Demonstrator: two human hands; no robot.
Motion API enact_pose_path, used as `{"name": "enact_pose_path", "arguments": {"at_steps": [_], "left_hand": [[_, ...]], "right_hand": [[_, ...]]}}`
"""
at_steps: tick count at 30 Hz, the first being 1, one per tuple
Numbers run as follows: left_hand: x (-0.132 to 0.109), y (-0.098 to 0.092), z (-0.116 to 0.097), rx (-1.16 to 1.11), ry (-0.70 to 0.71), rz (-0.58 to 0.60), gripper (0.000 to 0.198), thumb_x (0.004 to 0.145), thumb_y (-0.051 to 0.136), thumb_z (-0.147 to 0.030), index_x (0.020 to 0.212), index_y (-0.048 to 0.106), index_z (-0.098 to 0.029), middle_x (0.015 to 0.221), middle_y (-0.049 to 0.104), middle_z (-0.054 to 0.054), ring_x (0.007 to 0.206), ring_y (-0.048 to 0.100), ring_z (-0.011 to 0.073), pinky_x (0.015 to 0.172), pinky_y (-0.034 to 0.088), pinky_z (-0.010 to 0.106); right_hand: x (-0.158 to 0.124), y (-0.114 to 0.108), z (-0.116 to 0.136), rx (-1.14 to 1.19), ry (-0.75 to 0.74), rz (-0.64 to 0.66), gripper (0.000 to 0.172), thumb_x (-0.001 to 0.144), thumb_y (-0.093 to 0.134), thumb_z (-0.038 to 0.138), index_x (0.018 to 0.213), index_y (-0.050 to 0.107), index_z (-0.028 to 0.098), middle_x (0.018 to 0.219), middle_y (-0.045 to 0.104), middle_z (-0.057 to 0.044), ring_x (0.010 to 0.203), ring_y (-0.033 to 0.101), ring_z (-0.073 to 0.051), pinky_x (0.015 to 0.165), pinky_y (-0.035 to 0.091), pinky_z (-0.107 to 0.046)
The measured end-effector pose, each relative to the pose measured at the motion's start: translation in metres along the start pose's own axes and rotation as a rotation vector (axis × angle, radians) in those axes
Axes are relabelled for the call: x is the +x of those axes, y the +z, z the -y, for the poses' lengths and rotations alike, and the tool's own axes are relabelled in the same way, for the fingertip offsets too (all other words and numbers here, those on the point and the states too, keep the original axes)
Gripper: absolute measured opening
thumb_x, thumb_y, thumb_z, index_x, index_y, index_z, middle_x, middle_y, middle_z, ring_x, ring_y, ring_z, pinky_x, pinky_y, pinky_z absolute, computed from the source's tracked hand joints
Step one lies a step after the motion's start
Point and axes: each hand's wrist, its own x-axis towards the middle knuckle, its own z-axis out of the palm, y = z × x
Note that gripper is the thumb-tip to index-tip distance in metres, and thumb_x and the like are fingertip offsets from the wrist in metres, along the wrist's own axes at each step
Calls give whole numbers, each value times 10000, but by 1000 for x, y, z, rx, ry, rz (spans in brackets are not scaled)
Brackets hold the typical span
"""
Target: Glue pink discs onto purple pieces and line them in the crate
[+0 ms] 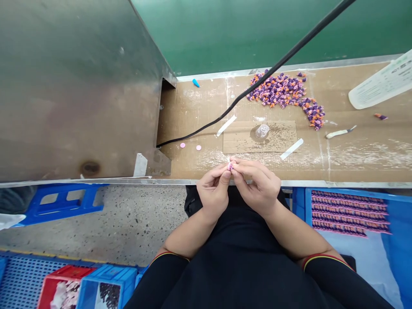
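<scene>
One tiny pink-purple piece [230, 166] sits pinched between left hand [213, 191] and right hand [257, 187].

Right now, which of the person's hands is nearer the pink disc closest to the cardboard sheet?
Left. The left hand is just behind and right of the pink disc; the right hand is farther right.
</scene>
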Motion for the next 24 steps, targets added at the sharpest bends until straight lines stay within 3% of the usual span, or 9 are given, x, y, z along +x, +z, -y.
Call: {"name": "enact_pose_path", "arguments": {"at_steps": [4, 7, 10, 15, 17, 21, 24], "left_hand": [[1, 5, 2, -85, -47, 3, 221, 897, 871, -470, 890, 829, -253, 992, 841, 55, 960, 811, 186, 923, 665, 314], [6, 6, 3, -198, -89, 103, 224, 919, 848, -471, 898, 823, -250, 951, 824, 54, 903, 789, 163, 859, 651, 276], [14, 1, 8, -164, -128, 185, 253, 954, 804, -476, 935, 834, -226, 937, 817, 76, 851, 772, 167, 790, 641, 270], [30, -9, 24, -73, -127, 192, 296, 944, 810, -497, 882, 838, -208, 867, 803, 79, 813, 752, 161, 759, 621, 248], [34, -10, 27, -73, -125, 209, 302, 931, 821, -504, 865, 839, -210, 850, 796, 78, 801, 747, 166, 731, 616, 248], [36, -11, 28, -23, -118, 264, 319, 939, 805, -508, 841, 837, -206, 840, 786, 84, 778, 733, 169, 726, 613, 262], [36, -13, 28, -12, -103, 282, 294, 948, 799, -481, 842, 838, -210, 847, 787, 82, 793, 733, 166, 744, 613, 261]], "right_hand": [[0, -6, -1, 6, 44, 48, 207, 1002, 713, 126, 1118, 774, 286, 1052, 854, -35, 995, 841, -229, 844, 734, -370], [4, -24, -7, 7, 75, 146, 209, 998, 720, 114, 1120, 775, 274, 1063, 855, -34, 995, 835, -213, 878, 711, -349], [11, -64, -24, -118, 84, 286, 193, 1020, 697, 140, 1140, 775, 270, 1048, 851, -26, 942, 822, -195, 863, 688, -331], [22, -154, -71, -486, 138, 550, 158, 1020, 632, 190, 1024, 773, 262, 1019, 815, -51, 922, 783, -228, 828, 649, -364], [25, -179, -88, -607, 156, 638, 179, 981, 611, 168, 969, 764, 260, 1002, 788, -62, 876, 756, -232, 779, 622, -367], [28, -192, -105, -704, 142, 776, 196, 969, 578, 173, 948, 756, 251, 982, 763, -76, 870, 721, -241, 730, 575, -360], [27, -191, -104, -687, 177, 740, 289, 970, 552, 160, 1154, 755, 250, 1040, 771, -81, 909, 724, -244, 771, 587, -371]]}}
